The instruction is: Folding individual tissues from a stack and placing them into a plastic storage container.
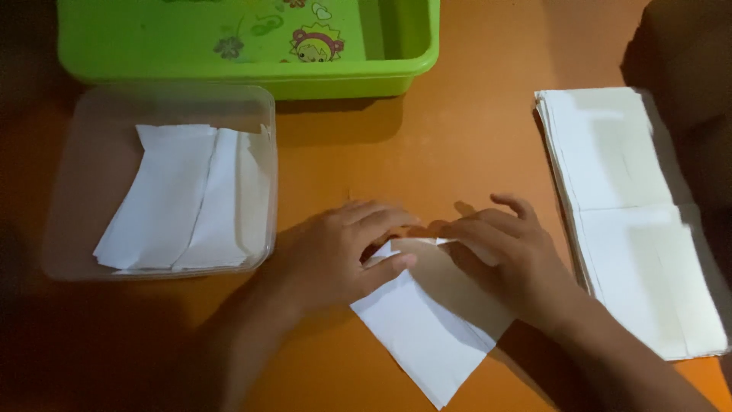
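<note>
Both down on the orange counter (pixel 457 145), front and centre. Left hand (pixel 335 255) flat, fingers spread, pressing the white paper sheet (pixel 427 328) at its top edge. Right hand (pixel 507 255) spread over the same fold, fingertips touching paper. Off left, clear tub (pixel 69 198) holding folded sheets (pixel 183 202). Far right, paper stack (pixel 633 221). Up top, green tray (pixel 252 72).
</note>
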